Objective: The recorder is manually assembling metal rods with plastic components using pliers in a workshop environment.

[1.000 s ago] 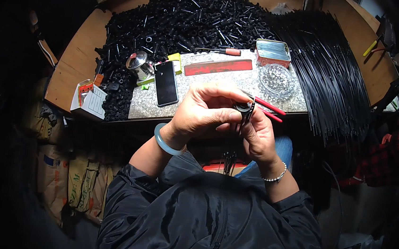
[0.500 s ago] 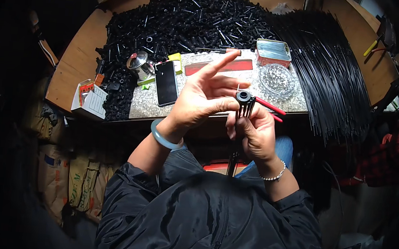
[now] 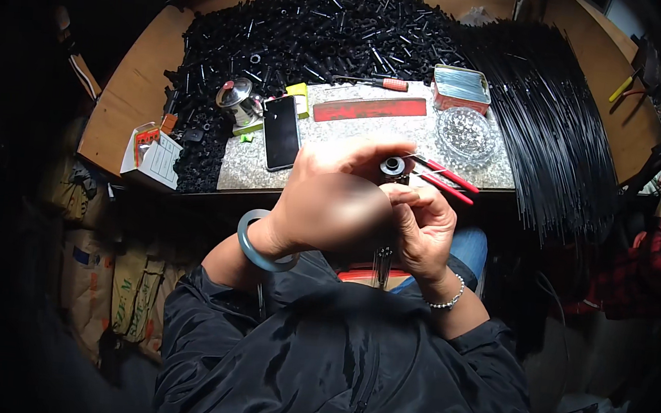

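Note:
Between my hands is a black umbrella frame, its round hub [image 3: 391,165] facing up with a pale ring around the centre hole. My left hand [image 3: 324,194] curls around the hub's left side, fingers behind it and thumb in front. Just below, my right hand [image 3: 428,227] pinches the frame; the fingertips of both hands nearly meet there. Thin dark rods [image 3: 383,264] show lower down, between my legs; my hands hide the stretch in between. Red-handled pliers [image 3: 447,177] lie behind my right hand at the table's front edge.
Small black tubular parts [image 3: 322,29] are heaped at the back. Long black rods [image 3: 546,123] overhang the right front edge. Nearby are a phone [image 3: 281,133], a red strip [image 3: 370,109], a tin of thin wires [image 3: 462,88], a clear dish [image 3: 465,133] and a white box [image 3: 150,159].
My left hand, fingers spread and raised before, has come down and curled around the hub. The hub sits slightly lower and further left. My right hand keeps its pinch below.

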